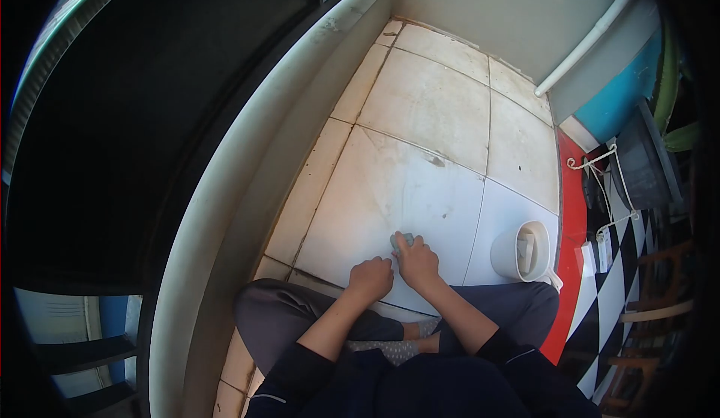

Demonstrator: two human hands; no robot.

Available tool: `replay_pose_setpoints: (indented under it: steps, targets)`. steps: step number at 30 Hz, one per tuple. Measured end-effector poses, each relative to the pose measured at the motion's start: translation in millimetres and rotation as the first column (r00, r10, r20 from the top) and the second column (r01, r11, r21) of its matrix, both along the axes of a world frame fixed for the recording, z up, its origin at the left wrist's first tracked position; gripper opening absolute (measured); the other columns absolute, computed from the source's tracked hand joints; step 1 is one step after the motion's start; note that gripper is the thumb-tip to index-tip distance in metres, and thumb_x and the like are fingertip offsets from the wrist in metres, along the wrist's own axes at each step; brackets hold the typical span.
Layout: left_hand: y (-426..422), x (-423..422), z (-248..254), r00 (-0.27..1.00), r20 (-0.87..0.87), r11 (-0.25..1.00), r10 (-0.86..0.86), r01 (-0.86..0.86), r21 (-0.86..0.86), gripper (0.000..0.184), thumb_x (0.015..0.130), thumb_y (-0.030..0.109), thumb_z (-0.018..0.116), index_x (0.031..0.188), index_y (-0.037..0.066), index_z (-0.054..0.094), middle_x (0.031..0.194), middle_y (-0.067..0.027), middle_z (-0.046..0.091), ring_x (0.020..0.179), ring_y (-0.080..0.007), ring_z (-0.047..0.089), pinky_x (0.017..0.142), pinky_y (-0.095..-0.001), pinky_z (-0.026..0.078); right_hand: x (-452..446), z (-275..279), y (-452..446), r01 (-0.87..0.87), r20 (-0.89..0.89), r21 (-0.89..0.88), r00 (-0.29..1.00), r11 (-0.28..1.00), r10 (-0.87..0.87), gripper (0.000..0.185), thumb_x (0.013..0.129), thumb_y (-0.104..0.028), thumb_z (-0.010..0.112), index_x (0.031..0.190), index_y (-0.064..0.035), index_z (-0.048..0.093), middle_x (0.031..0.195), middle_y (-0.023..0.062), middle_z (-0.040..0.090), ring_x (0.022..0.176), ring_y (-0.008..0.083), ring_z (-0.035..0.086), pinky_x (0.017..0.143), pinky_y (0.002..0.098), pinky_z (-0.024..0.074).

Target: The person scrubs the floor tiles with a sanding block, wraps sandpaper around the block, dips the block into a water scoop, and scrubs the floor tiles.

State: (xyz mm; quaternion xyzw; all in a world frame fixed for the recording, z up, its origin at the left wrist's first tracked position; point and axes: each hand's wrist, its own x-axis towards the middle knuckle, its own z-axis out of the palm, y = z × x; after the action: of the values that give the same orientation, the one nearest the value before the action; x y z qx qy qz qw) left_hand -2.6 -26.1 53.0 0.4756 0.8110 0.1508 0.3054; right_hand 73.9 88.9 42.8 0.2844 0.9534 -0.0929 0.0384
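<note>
My right hand (418,262) is closed on a small grey-green object (402,239), which may be a sponge or cloth, pressed near the white floor tile (382,193). Just to its left, my left hand (371,278) is curled with its knuckles up; what its fingers hold, if anything, is hidden. Beside my right knee stands a white plastic dipper (517,251) with something pale inside and its handle pointing toward me. Grey and brown smudges mark the tiles ahead of my hands.
A low wall (247,140) with a black gate (150,118) runs along the left. A white pipe (589,35) leans by the back wall. On the right are a red floor strip (571,230), a dark plant pot (645,163) and a wire stand (616,185).
</note>
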Motion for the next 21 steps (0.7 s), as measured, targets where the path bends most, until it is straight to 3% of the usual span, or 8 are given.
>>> replay_pose_setpoints:
  steps: [6, 13, 17, 21]
  targets:
    - [-0.7, 1.4, 1.4, 1.000, 0.009, 1.000, -0.005, 0.006, -0.028, 0.023, 0.084, 0.024, 0.047, 0.088, 0.003, 0.056, 0.087, -0.0159, 0.058, 0.080, -0.0328, 0.059, 0.069, -0.0446, 0.048, -70.2, -11.9, 49.2, 0.002, -0.052, 0.024, 0.999, 1.000, -0.001, 0.037, 0.086, -0.033, 0.051, 0.116, -0.0156, 0.039, 0.088, 0.0207, 0.051, 0.069, 0.0339, 0.059, 0.055, 0.0423, 0.0480]
    - [1.2, -3.2, -10.2, 0.999, 0.040, 0.999, 0.009, -0.008, -0.042, 0.023, 0.084, 0.024, 0.046, 0.089, 0.003, 0.055, 0.087, -0.0161, 0.057, 0.081, -0.0332, 0.059, 0.069, -0.0448, 0.047, -174.3, -4.5, 122.9, 0.167, 0.122, -0.013, 0.979, 0.986, -0.164, 0.035, 0.089, -0.037, 0.044, 0.116, -0.0163, 0.034, 0.096, 0.0210, 0.052, 0.084, 0.0326, 0.060, 0.062, 0.0403, 0.0502]
    - [2.9, -7.5, -7.4, 0.999, 0.053, 1.000, 0.008, -0.006, -0.030, 0.024, 0.085, 0.024, 0.045, 0.089, 0.003, 0.055, 0.088, -0.0159, 0.057, 0.082, -0.0332, 0.058, 0.070, -0.0448, 0.047, -173.7, -12.4, 136.4, 0.058, 0.040, -0.005, 0.998, 0.998, -0.057, 0.032, 0.089, -0.032, 0.042, 0.113, -0.0135, 0.031, 0.090, 0.0241, 0.055, 0.081, 0.0381, 0.059, 0.066, 0.0463, 0.0478]
    - [1.6, -5.5, -9.0, 0.998, 0.060, 1.000, -0.004, 0.005, -0.007, 0.024, 0.085, 0.024, 0.045, 0.090, 0.003, 0.055, 0.088, -0.0157, 0.057, 0.082, -0.0334, 0.058, 0.071, -0.0445, 0.047, -127.4, -4.0, 101.3, 0.053, 0.049, -0.035, 0.997, 0.998, -0.051, 0.033, 0.086, -0.029, 0.047, 0.115, -0.0177, 0.035, 0.091, 0.0221, 0.053, 0.078, 0.0352, 0.059, 0.063, 0.0441, 0.0485]
